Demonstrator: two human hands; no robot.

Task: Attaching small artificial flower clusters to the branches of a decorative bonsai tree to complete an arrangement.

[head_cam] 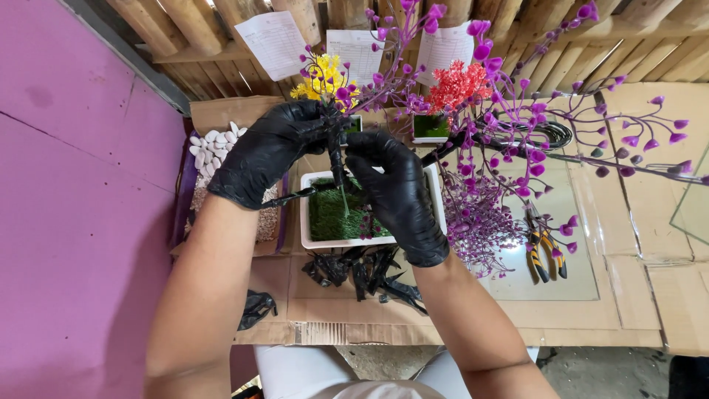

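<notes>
Both my hands wear black gloves. My left hand (264, 151) and my right hand (399, 193) grip the dark trunk (338, 164) of a small artificial tree with thin branches tipped in purple beads (509, 111). The trunk stands over a white rectangular pot (306, 222) lined with green artificial grass (332, 216). The branches spread up and far to the right. A dark twig sticks out leftward below my left hand.
A box of white pebbles and gravel (214, 144) sits left of the pot. Black pieces (362, 270) lie in front of it. Orange-handled pliers (545, 247) rest on a glass sheet at right. Small yellow (321, 77) and red (454, 85) trees, wire coil (550, 134) behind.
</notes>
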